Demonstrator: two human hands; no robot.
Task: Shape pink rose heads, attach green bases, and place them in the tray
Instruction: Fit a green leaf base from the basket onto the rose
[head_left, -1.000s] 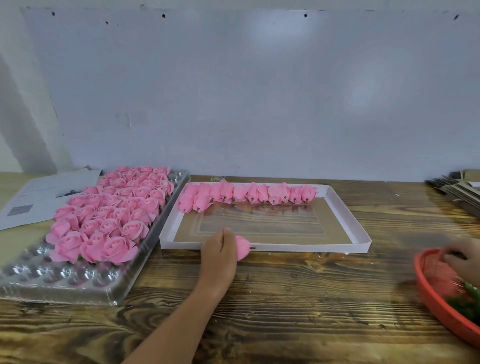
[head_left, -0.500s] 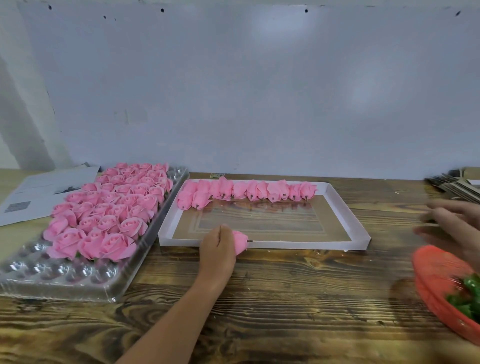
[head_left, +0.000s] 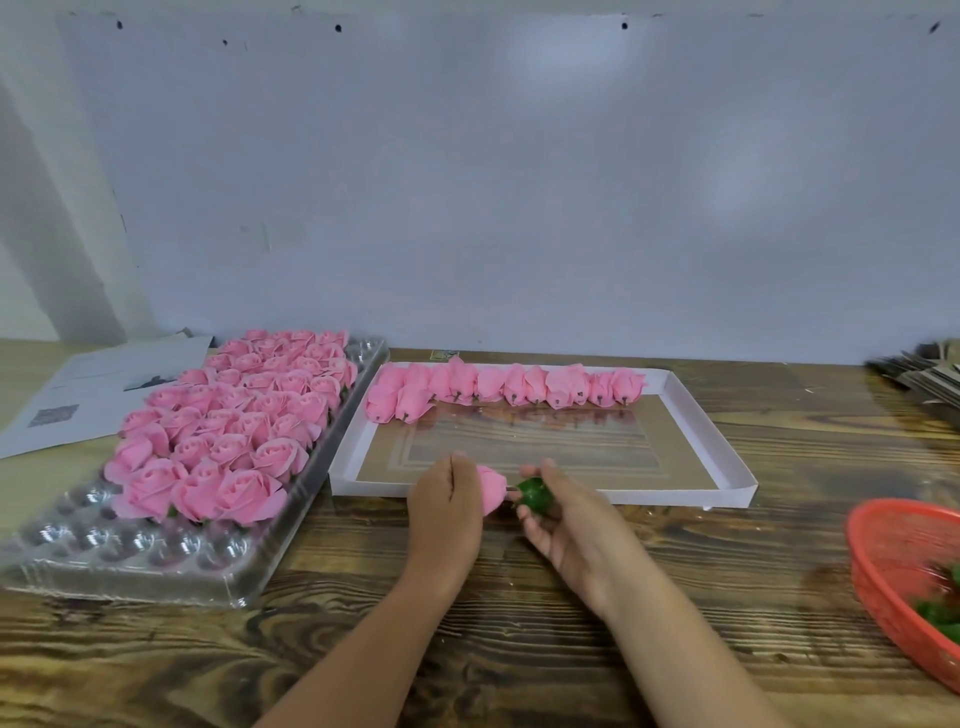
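My left hand (head_left: 445, 506) grips a pink rose head (head_left: 492, 487) just in front of the white box, its stem end pointing right. My right hand (head_left: 563, 514) pinches a green base (head_left: 535, 496) right at that stem end, nearly touching the rose. On the left stands a clear plastic tray (head_left: 130, 561) holding several finished pink roses (head_left: 234, 415), with bare cups along its near side. A row of unshaped pink rose heads (head_left: 509, 384) lies along the far side of the white box (head_left: 737, 478).
A red mesh basket (head_left: 893, 561) with green bases (head_left: 940, 616) sits at the right edge of the wooden table. Printed papers (head_left: 88, 395) lie at far left. A stack of dark cardboard pieces (head_left: 919, 371) lies at far right. A grey wall stands behind.
My right hand left the red basket and came across to the rose with a green base in it. My left hand kept holding the rose head in about the same place.
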